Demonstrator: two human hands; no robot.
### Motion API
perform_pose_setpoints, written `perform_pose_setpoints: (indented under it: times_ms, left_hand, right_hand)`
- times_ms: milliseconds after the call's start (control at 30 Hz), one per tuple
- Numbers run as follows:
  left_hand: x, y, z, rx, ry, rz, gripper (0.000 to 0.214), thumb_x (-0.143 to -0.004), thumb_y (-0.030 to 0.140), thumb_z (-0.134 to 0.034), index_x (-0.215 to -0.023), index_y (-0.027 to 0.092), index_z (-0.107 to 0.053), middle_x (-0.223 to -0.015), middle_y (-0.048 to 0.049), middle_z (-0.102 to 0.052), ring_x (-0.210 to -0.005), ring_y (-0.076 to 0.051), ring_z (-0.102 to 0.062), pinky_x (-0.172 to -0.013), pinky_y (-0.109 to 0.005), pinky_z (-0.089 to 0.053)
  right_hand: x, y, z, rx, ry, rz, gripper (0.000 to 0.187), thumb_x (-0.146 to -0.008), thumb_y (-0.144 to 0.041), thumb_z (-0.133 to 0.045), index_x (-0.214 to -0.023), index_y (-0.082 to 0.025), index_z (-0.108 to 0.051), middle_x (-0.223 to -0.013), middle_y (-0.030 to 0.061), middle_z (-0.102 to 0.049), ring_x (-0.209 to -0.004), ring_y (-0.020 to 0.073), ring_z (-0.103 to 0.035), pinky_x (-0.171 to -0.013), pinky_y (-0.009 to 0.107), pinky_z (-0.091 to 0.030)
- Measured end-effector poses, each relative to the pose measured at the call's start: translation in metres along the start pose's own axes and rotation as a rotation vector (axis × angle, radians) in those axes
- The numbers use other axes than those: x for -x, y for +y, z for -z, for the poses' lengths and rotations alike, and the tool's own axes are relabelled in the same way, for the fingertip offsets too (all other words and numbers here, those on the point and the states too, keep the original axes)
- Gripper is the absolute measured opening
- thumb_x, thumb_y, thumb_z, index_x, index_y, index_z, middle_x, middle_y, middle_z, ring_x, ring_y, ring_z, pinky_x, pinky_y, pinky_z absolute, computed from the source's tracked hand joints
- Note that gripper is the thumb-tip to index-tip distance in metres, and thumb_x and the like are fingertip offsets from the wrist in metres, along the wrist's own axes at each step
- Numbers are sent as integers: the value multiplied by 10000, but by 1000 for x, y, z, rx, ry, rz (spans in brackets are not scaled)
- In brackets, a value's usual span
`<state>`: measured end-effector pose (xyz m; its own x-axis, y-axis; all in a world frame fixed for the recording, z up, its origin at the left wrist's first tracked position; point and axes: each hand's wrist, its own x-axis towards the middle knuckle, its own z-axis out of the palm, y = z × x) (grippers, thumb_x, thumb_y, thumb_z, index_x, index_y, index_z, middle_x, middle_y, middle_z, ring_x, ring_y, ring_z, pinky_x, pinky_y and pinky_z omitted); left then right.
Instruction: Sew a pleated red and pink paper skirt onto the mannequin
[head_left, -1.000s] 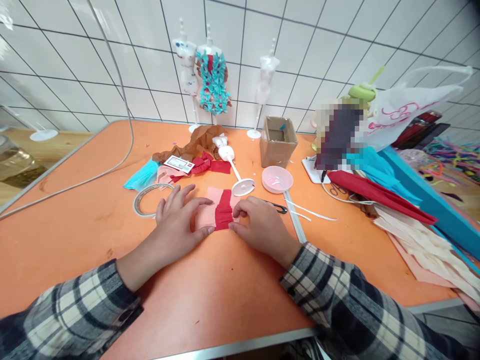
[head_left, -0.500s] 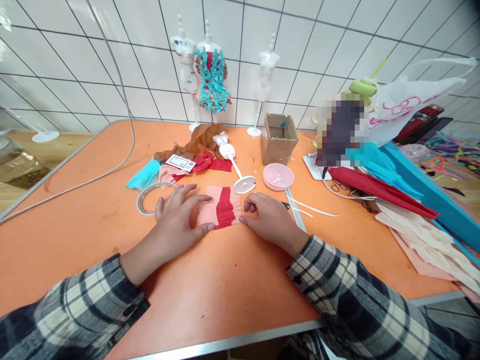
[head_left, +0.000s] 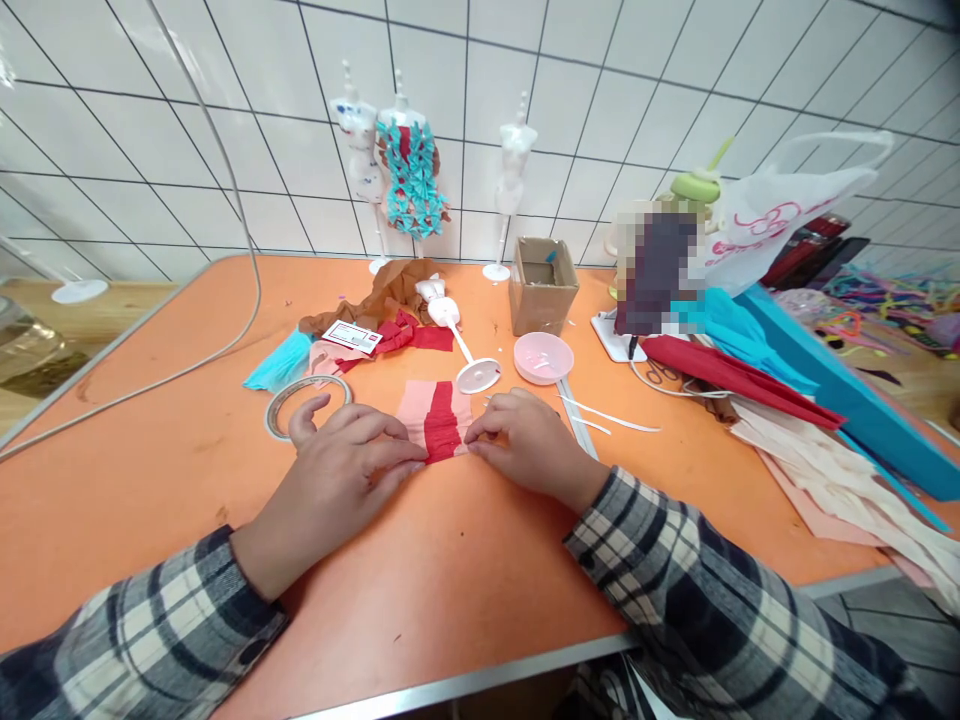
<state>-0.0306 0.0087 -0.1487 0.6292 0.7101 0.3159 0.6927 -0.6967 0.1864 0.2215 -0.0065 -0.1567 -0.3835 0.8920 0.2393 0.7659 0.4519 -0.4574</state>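
Observation:
A small pink crepe paper piece (head_left: 414, 405) with a red crepe strip (head_left: 441, 432) across its middle lies on the orange table (head_left: 465, 570). My left hand (head_left: 346, 478) rests on the paper's left part, fingertips pinching its near edge at the red strip. My right hand (head_left: 523, 443) is curled, its fingertips pinching the paper's right near corner. Both wrists wear plaid sleeves.
A tape roll (head_left: 304, 400) lies left of my hands. Behind are a fallen white mannequin stand (head_left: 459, 340), a pink dish (head_left: 543, 357), a cardboard box (head_left: 541, 285), paper scraps (head_left: 375, 320), and three upright mannequins (head_left: 411, 180). Stacked crepe sheets (head_left: 787, 400) fill the right. A cable (head_left: 247, 250) runs left.
My left hand's fingers have curled from flat to pinching the near edge at the red strip. My right hand has shifted back left onto the paper's corner.

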Motion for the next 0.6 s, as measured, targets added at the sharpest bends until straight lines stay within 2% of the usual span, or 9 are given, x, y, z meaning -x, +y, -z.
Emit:
perform_pose_setpoints:
  times_ms: [133, 233, 333, 400, 500, 600]
  left_hand:
    - [0, -2, -3, -25, -49, -11, 233, -927, 343, -554, -914, 421, -773, -990, 3, -738, -983, -253, -634, -1112, -624, -134]
    - [-1, -4, -5, -13, -84, -7, 213, -917, 357, -569, -897, 416, -773, -1004, 3, -736, -987, -256, -640, -1110, -629, -136]
    - [-4, -6, -5, 5, -110, -4, 208, -915, 358, -562, -880, 385, -765, -991, 1, -739, -979, -252, -647, -1109, -616, -157]
    - [-6, -10, -5, 20, -112, 5, 208, -914, 360, -552, -862, 353, -754, -967, 0, -744, -969, -252, -654, -1106, -612, -168]
    - [-9, -17, -2, 98, -68, 55, 240, -929, 382, -505, -878, 282, -716, -965, -24, -748, -965, -255, -661, -1061, -539, -312]
    - [-10, -24, 2, 205, -15, 104, 263, -950, 395, -457, -916, 233, -662, -992, -57, -736, -955, -245, -656, -903, -402, -466]
  right_hand:
    - [0, -4, 0, 133, -109, 73, 183, -936, -308, -618, -936, -256, -794, -804, 36, -649, -813, 186, -491, -722, 328, -313]
    - [0, -7, -1, 160, -135, 73, 181, -931, -284, -613, -917, -254, -792, -820, 40, -649, -837, 195, -494, -717, 328, -308]
    - [0, -8, -3, 57, -83, 60, 154, -900, -263, -643, -986, -224, -765, -874, 35, -670, -870, 193, -526, -763, 318, -350]
    - [1, -8, -3, -64, -28, 51, 245, -884, -252, -656, -1114, -192, -717, -913, 32, -687, -884, 182, -555, -816, 308, -387]
    - [0, -4, -1, -140, 27, 27, 309, -868, -209, -641, -1174, -177, -673, -962, 33, -696, -925, 175, -584, -881, 307, -408]
    - [-1, 3, 3, -95, -18, -119, 277, -827, -161, -635, -1100, -192, -668, -899, 14, -679, -855, 167, -594, -772, 286, -411]
